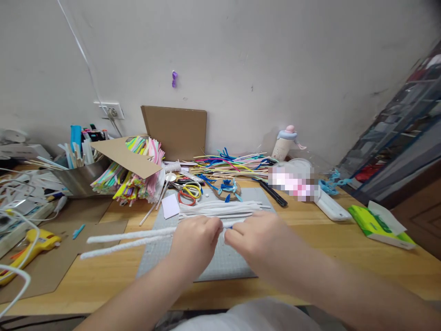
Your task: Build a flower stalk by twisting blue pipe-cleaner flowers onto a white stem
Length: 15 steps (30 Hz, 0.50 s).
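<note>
Two white pipe cleaners (pixel 127 236) stick out to the left from my left hand (pixel 196 239), whose fingers are wrapped round them. Close beside it, my right hand (pixel 258 236) is closed too, gripping the white strands where they come out between the two fists. A small bit of blue shows at my right fingertips. Both hands are above a grey cutting mat (pixel 220 269). Just behind them lies a bundle of white pipe cleaners (pixel 220 209). A round brown disc with blue twisted pieces (pixel 227 187) sits at the mat's back edge.
Scissors (pixel 189 193), a white card (pixel 170 206) and a black marker (pixel 273 193) lie around the mat. Colourful pipe cleaners (pixel 234 163) stretch along the wall. At left are a yellow glue gun (pixel 39 243) and a metal container (pixel 82 177); a tissue pack (pixel 379 227) is at right.
</note>
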Motion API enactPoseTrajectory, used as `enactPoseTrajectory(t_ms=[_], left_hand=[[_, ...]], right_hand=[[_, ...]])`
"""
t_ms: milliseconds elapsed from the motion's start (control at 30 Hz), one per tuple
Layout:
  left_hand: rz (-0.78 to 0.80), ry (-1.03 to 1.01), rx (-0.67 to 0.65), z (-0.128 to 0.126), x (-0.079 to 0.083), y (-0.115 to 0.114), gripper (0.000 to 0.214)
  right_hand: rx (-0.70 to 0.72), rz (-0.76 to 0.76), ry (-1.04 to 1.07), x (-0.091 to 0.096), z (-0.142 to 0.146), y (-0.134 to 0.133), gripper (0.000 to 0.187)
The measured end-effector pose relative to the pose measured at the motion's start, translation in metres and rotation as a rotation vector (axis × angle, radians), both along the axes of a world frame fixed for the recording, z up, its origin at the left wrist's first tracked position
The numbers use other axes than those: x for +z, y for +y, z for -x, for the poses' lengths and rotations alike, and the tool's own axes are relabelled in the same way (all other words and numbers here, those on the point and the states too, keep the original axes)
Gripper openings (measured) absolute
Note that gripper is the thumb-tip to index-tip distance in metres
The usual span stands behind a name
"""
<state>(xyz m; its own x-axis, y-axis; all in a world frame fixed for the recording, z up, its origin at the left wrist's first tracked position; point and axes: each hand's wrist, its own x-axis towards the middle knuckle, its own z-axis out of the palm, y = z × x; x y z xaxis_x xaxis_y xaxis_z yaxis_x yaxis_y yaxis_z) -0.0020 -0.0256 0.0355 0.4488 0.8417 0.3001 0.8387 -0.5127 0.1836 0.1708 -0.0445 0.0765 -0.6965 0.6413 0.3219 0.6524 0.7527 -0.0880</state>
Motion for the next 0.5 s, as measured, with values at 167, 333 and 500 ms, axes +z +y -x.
enactPoseTrajectory(t_ms=[167, 333, 500], left_hand=[[-0.014, 0.045, -0.314, 0.006, 0.004, -0.007, 0.019], [0.131, -0.294, -0.301, 0.016, 0.017, -0.006, 0.015], [0.518, -0.815, -0.163, 0.016, 0.038, 0.018, 0.017]], right_hand=[[0.015, 0.284, 0.159, 0.026, -0.01, 0.041, 0.015], [0.185, 0.678, 0.365, -0.003, -0.014, 0.076, 0.017], [0.114, 0.847, 0.654, -0.04, -0.006, 0.072, 0.028]])
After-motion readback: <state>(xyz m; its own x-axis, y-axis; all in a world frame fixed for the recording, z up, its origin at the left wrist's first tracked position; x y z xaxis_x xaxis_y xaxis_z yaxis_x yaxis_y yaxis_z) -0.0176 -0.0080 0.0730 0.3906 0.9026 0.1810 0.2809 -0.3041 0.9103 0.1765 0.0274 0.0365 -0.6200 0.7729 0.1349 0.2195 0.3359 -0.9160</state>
